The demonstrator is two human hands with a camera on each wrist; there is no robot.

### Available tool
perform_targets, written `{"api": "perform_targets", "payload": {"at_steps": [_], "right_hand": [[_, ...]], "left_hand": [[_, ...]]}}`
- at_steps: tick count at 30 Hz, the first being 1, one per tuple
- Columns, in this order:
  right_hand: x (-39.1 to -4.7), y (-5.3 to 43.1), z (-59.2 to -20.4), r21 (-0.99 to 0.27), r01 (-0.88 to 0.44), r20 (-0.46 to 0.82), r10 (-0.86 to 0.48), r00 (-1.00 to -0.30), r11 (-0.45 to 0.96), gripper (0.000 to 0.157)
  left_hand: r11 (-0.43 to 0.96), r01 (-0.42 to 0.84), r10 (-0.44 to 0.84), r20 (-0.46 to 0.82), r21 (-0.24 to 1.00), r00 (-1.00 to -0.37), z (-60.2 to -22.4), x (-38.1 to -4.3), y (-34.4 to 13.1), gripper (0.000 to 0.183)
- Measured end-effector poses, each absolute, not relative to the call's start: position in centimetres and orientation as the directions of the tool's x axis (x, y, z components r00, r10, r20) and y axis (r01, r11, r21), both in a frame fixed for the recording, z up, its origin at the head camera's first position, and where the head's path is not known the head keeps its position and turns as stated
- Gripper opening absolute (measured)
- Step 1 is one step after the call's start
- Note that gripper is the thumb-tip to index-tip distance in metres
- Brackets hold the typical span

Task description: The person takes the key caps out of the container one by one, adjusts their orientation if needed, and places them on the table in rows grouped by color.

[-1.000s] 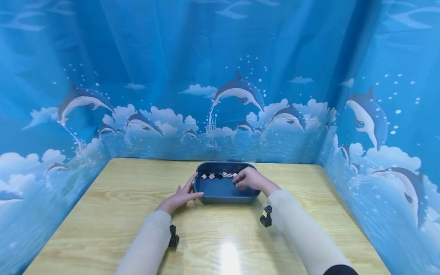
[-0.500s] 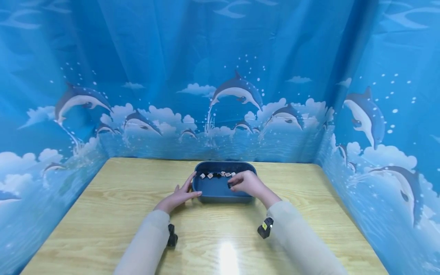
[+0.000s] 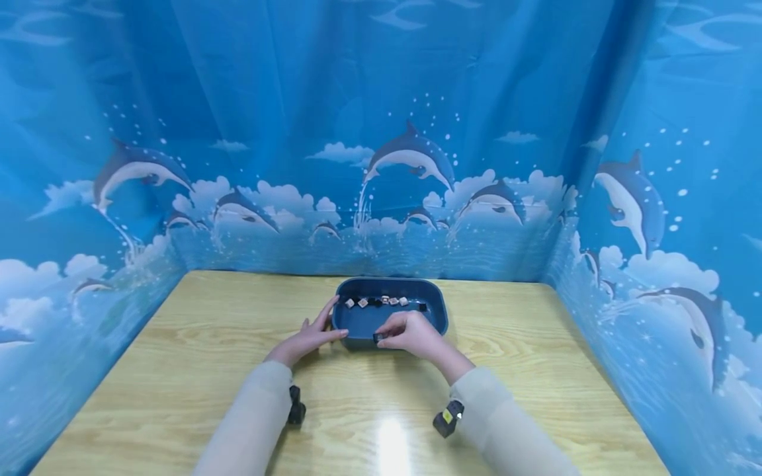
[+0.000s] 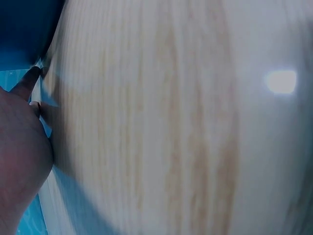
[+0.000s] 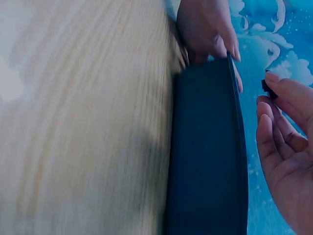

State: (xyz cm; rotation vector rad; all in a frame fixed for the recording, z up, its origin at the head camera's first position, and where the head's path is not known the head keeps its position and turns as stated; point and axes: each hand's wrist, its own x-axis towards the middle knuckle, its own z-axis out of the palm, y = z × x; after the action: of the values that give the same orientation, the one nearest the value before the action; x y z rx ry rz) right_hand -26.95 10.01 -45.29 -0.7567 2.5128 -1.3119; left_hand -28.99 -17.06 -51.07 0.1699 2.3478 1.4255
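A dark blue plastic tub [image 3: 441, 320] stands at the back of the table. My left hand [image 3: 305, 343] rests at its left end with fingers spread, the thumb by the near rim and the index finger by the side. Over the near part of the tub, my right hand [image 3: 412, 334] pinches a small black cube [image 3: 378, 338] between thumb and fingertips. The right wrist view shows that cube [image 5: 269, 89] above the tub's outer wall [image 5: 208, 147]. Along the far side inside lie several pale cubes [image 3: 363, 303] and black ones [image 3: 376, 302], with another black cube [image 3: 423, 307] farther right.
The tub sits on a light wood-grain table [image 3: 226, 330]. Behind and beside the table hangs a blue curtain [image 3: 268, 132] printed with dolphins and clouds. A small black camera [image 3: 448, 418] is strapped to the right wrist, another [image 3: 296, 404] to the left.
My right hand has moved left and nearer to me, carrying the black cube from the tub's right part to its near side. A black cube at the right now shows. The left hand stays put.
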Motion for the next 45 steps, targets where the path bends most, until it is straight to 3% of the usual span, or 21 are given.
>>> {"api": "perform_targets", "payload": {"at_steps": [19, 27, 45], "right_hand": [[-24.3, 6.1, -49.2, -0.829, -0.3, 0.013, -0.519, -0.854, 0.473, 0.016], [-24.0, 5.1, -50.7, -0.83, -0.275, 0.004, -0.488, -0.873, 0.485, 0.017], [-24.5, 4.5, -51.9, -0.791, -0.243, -0.031, -0.434, -0.901, 0.562, 0.014]], "left_hand": [[0.488, -0.086, 0.31, -0.264, 0.868, -0.913, -51.5, -29.0, -17.1, 0.091], [0.484, -0.04, 0.348, -0.234, 0.874, -0.908, -51.3, -29.1, -17.3, 0.089], [0.488, -0.064, 0.336, -0.255, 0.87, -0.907, -51.1, -29.2, -17.2, 0.089]]}}
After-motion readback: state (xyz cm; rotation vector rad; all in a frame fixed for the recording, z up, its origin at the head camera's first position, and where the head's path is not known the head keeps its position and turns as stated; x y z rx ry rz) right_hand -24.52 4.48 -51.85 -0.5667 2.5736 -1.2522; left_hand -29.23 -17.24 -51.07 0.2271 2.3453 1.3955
